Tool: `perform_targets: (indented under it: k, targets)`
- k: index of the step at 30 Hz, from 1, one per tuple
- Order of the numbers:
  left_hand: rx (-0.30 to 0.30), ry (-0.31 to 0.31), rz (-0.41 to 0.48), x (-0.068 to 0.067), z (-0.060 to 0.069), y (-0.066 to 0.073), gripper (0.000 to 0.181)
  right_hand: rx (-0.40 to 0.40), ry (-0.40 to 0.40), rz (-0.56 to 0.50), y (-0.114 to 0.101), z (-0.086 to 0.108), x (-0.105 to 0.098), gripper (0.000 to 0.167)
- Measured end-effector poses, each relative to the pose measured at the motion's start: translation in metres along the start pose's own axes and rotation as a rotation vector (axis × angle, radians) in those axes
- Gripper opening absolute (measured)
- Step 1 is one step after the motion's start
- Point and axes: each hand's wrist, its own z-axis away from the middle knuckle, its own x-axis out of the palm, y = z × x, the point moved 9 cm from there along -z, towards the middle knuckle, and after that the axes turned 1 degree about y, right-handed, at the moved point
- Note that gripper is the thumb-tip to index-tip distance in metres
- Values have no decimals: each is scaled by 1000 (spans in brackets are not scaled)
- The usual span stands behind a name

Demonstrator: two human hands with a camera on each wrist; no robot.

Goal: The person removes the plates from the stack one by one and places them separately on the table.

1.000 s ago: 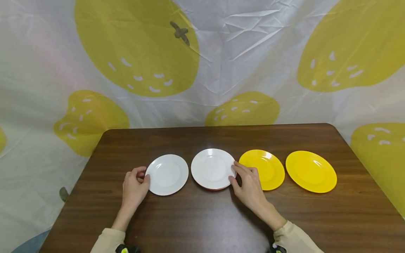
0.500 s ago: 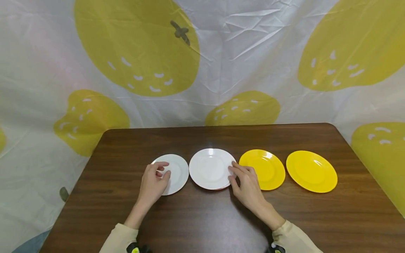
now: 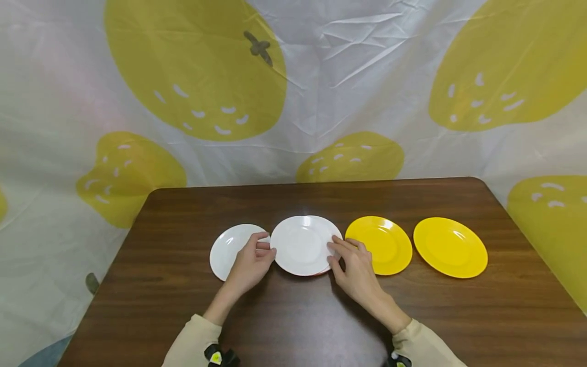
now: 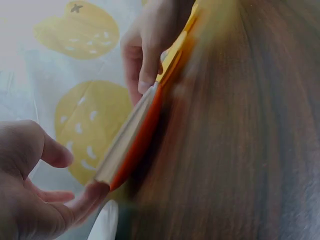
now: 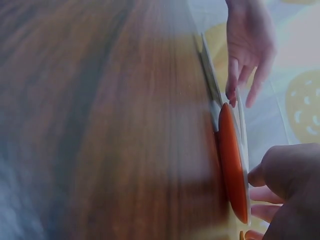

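Near the table's middle, a white plate (image 3: pixel 304 245) lies over an orange plate (image 5: pixel 234 165), shifted slightly left, so orange shows below its right side. My left hand (image 3: pixel 249 265) is at the white plate's left rim; one finger meets the rim in the left wrist view, with the thumb held apart. My right hand (image 3: pixel 359 270) grips the white plate's right rim with thumb and fingers. A second white plate (image 3: pixel 224 250) rests to the left, partly covered by my left hand. In the right wrist view a narrow gap shows between the stacked rims.
Two yellow plates (image 3: pixel 390 250) (image 3: pixel 451 248) lie in a row on the right of the brown wooden table (image 3: pixel 293 321). Behind the table hangs a pale cloth (image 3: pixel 302 92) with large yellow fruit prints.
My left hand has moved right, from the left white plate to the middle one's rim. The middle white plate has shifted slightly left over the orange one; my right hand stays at its rim.
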Motion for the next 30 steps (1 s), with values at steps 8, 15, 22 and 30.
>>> perform_targets:
  k: [8, 15, 22, 30]
  targets:
    - [5, 8, 66, 3, -3, -5, 45, -6, -2, -11, -2, 2, 3, 33]
    - [-68, 110, 219, -5, -4, -17, 42, 39, -24, -2, 3, -1, 1, 36]
    - [-61, 186, 304, -15, -1, -22, 43, 51, -33, 2, 6, -1, 0, 36]
    - [-47, 216, 344, -27, 2, -27, 42, 45, -18, 18, 4, 1, -1, 37]
